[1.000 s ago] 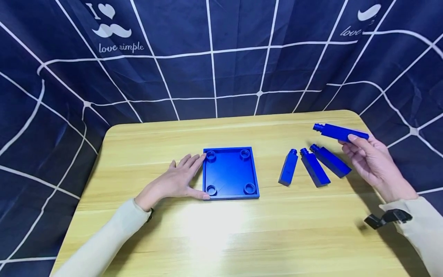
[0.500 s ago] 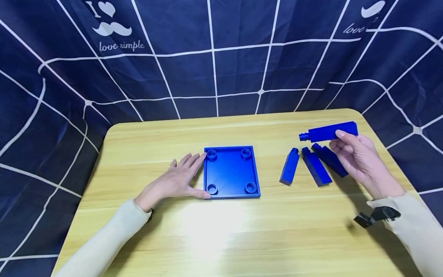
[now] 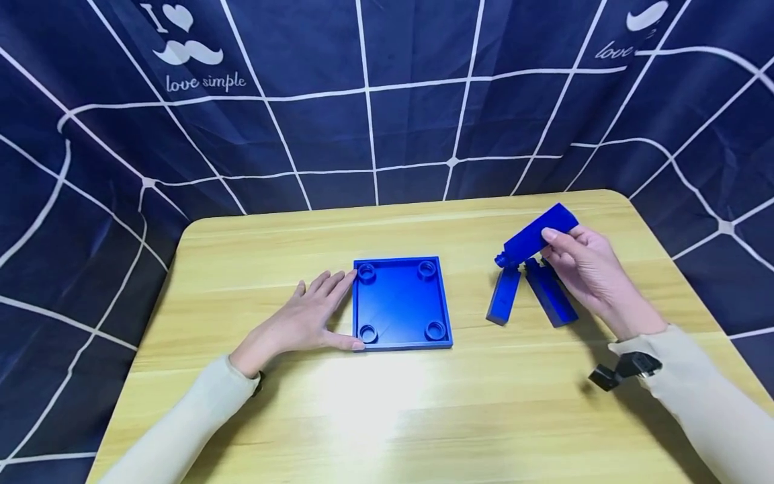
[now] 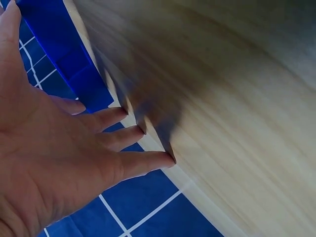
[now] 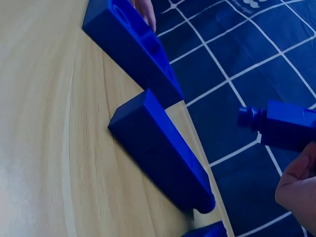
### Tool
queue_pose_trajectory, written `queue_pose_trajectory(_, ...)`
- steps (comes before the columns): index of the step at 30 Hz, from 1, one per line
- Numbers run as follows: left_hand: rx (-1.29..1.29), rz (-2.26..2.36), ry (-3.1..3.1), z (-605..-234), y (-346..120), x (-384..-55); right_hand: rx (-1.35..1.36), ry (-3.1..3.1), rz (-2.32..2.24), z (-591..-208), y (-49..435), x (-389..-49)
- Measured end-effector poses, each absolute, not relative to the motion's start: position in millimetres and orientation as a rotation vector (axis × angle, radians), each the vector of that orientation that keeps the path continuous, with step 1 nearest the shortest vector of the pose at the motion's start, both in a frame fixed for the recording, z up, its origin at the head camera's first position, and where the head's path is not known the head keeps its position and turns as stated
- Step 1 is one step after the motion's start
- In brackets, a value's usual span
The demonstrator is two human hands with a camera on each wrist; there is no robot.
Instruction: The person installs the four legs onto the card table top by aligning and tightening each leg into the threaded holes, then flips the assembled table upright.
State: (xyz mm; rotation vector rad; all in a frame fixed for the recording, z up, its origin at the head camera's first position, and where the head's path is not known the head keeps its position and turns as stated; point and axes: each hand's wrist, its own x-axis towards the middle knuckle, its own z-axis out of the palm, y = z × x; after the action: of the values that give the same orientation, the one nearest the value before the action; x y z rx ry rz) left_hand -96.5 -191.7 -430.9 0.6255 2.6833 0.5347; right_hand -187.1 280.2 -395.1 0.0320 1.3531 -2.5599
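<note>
A square blue tray-like base [image 3: 402,302] with a raised rim and a round socket in each corner lies mid-table. My left hand [image 3: 302,321] rests at its left side, fingers spread, fingertips and thumb touching the edge; the left wrist view shows the fingers stretched out. On the right, my right hand [image 3: 589,275] pinches a blue table leg [image 3: 535,235] between thumb and fingers, held tilted above the table with its threaded end pointing down-left. Below it lie two more blue legs, one on the left [image 3: 504,296] and one beside it [image 3: 551,296]. Another is mostly hidden behind the hand.
The light wooden table [image 3: 387,410] has a rounded far edge. A dark blue curtain with white lines [image 3: 417,128] hangs behind and at both sides. A black wrist camera [image 3: 625,370] sits on the right sleeve.
My right hand has moved left with the blue leg, turning it so the threaded end dips down-left. The left hand stays on the base's edge.
</note>
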Motion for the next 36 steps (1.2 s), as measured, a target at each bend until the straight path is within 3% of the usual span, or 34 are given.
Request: queue_pose_trajectory(36,0.726,0.456,2.663,-429,-200,-100,-0.197,1.827,-2.138,-412,161,-190)
